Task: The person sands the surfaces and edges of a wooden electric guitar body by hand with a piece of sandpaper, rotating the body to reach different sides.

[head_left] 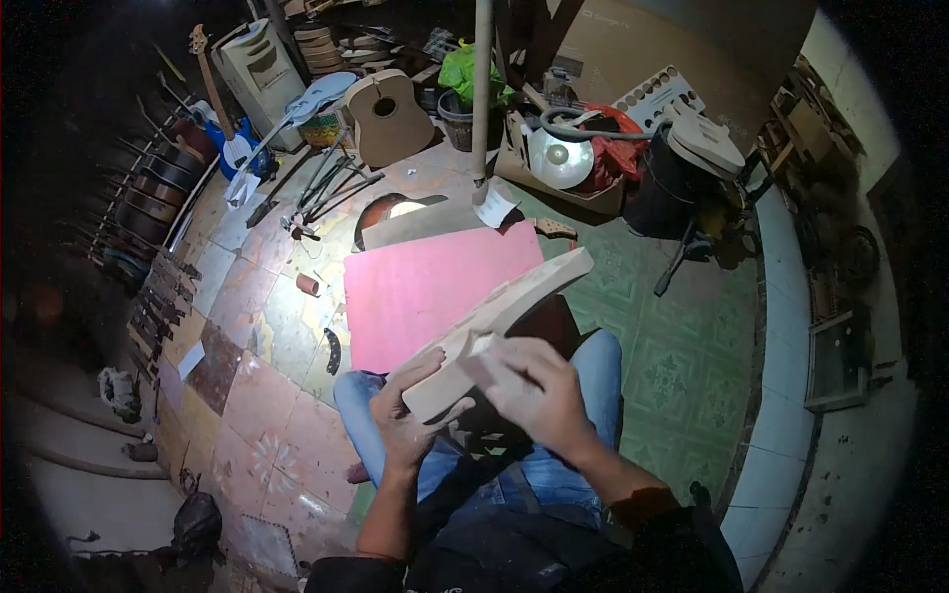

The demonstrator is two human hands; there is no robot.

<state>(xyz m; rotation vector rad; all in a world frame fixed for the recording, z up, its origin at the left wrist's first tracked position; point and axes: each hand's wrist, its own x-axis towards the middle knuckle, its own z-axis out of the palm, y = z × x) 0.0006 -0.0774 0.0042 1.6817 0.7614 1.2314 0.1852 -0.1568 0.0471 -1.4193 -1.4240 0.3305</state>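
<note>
A pale, unpainted wooden guitar body (542, 284) is tilted above my lap, its far end pointing up and to the right. My left hand (407, 400) grips its near end, with the thumb on top and the fingers wrapped beneath. Against the wood's near part, my right hand (537, 393) presses a small brownish piece of sandpaper (478, 370), fingers bent over it. Under and beyond the guitar body lies a flat pink board (425, 287). The underside of the wood and part of my left fingers are hidden.
Beyond the board lie a sunburst guitar body (372, 219) and a metal post (482, 99). An acoustic guitar body (388, 119) leans at the back, near a blue electric guitar (235, 148). A cardboard box (583, 198) and black bucket (657, 193) stand back right; a guitar rack (148, 198) is left.
</note>
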